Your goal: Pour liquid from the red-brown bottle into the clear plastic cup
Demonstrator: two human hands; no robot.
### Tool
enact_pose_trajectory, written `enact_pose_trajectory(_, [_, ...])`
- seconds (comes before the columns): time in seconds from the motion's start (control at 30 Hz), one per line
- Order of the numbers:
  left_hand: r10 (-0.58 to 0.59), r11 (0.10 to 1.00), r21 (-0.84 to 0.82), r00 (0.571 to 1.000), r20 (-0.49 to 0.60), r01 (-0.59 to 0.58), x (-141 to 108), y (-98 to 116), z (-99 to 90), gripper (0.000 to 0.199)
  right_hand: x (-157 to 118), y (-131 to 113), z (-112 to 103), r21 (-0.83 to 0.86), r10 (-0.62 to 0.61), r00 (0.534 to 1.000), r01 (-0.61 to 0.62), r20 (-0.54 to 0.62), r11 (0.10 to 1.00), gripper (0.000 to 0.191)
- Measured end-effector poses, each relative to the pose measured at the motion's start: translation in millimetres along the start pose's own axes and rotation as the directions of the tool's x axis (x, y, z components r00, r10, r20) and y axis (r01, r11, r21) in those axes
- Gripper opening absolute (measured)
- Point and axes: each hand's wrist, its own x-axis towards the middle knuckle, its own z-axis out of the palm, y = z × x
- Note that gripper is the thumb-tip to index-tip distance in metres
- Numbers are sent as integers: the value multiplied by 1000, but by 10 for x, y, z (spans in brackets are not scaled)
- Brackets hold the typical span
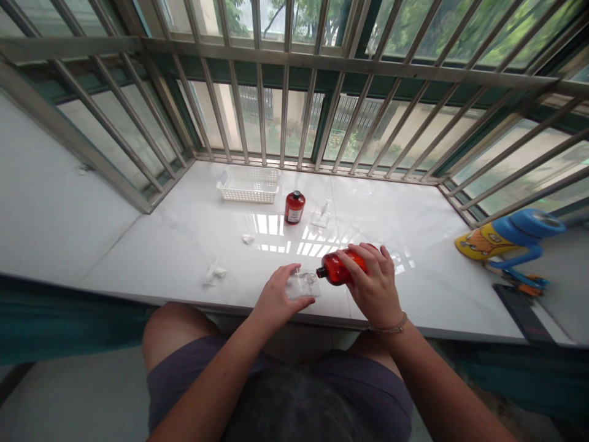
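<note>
My right hand [375, 279] is wrapped round a red bottle [338, 268] with a black neck, tilted so that its mouth points left and slightly down. Just left of that mouth is the round opening of a small clear bottle [301, 285]. Thumb and fingers of my left hand [280, 293] grip the clear bottle from its left side, near the front edge of the counter. Whether liquid runs between the two bottles is too small to tell. Beyond them a second red bottle [294, 209] with a dark cap and pale label stands upright.
A white perforated basket [248, 195] stands by the barred window. Right of the second red bottle is a clear pump top [322, 213]. Crumpled white bits [247, 239] and clear-white pieces [215, 273] lie left. At right are a blue-yellow flask [492, 239] and a dark phone [522, 313].
</note>
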Motion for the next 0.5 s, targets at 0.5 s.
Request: enact_pose_trajectory(0.5, [-21,1000,-6,1000,-1,21,-6,-19,1,77,-3,-9,6,8,-2,1000,2,-5,1000,53])
